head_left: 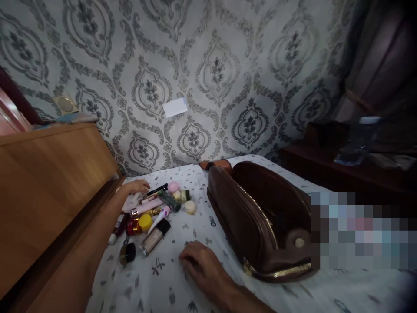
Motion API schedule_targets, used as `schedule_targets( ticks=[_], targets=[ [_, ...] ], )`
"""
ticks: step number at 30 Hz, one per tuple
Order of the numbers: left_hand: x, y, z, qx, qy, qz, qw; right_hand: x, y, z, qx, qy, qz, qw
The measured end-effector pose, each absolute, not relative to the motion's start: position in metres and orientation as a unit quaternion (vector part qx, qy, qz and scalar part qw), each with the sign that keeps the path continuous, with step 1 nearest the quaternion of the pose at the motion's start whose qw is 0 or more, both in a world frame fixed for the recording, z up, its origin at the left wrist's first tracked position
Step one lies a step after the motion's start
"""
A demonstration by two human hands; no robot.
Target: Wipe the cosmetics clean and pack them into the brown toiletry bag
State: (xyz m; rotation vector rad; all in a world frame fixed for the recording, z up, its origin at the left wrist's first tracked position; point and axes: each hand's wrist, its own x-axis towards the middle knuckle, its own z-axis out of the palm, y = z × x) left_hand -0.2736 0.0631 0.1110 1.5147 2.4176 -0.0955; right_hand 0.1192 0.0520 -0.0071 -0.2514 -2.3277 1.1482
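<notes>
Okay, so a loose pile of cosmetics is spread over the left part of a white patterned sheet, and a big brown handbag is parked to the right, its top gaping and its edges trimmed with a gold zip.

The left hand is stretched out to the far left edge of the pile, fingers bent down beside a slim black tube; whether anything is gripped there can't be made out. The right hand is rested near, between pile and bag, loosely curled and released.

At the far side of the pile, a pink round item is placed just beside a dark green bottle, with a cream round pot set to the right. Closer in, a yellow lid can be spotted by a red jar. A beige bottle with a black cap is laid on its side at the near edge, and a small black-lidded jar is left a bit nearer and to the left.

Everything's bordered by a wooden board on the left and a damask-patterned wall on the far side. A clear bottle is stood at far right on dark furniture.
</notes>
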Motion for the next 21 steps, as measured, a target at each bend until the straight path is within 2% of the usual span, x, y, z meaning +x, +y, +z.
schedule_targets(
  ticks=[13, 18, 21],
  targets=[
    [-0.239, -0.006, 0.111, 0.428, 0.897, 0.013, 0.112, 0.120, 0.053, 0.003, -0.086, -0.870, 0.422, 0.239],
    [-0.214, -0.018, 0.110, 0.423, 0.899, 0.102, 0.049, 0.120, 0.049, 0.000, -0.087, -0.865, 0.423, 0.256],
    [-0.201, -0.027, 0.118, 0.414, 0.893, 0.173, -0.024, 0.121, 0.047, -0.002, -0.100, -0.861, 0.419, 0.271]
  ],
)
